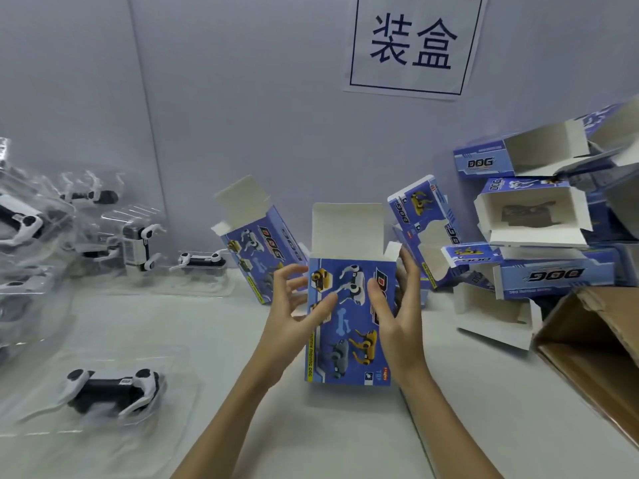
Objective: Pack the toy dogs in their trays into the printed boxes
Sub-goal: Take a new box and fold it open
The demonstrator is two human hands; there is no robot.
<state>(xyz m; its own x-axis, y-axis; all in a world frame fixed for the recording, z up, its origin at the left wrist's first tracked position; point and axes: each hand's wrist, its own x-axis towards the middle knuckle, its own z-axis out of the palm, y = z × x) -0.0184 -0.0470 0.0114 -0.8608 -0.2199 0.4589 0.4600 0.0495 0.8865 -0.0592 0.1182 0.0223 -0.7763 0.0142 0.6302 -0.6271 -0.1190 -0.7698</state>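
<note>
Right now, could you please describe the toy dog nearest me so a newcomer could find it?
Start at the blue box between the hands, then look to the table's near left corner. The toy dog lies there alone in a flat clear tray, black-bodied with white legs, apart from the piled trays behind.

Card, plastic and paper
The printed box (347,323) was glossy card; trays (103,392) were clear shiny plastic; the carton (594,344) was matt brown cardboard.
</note>
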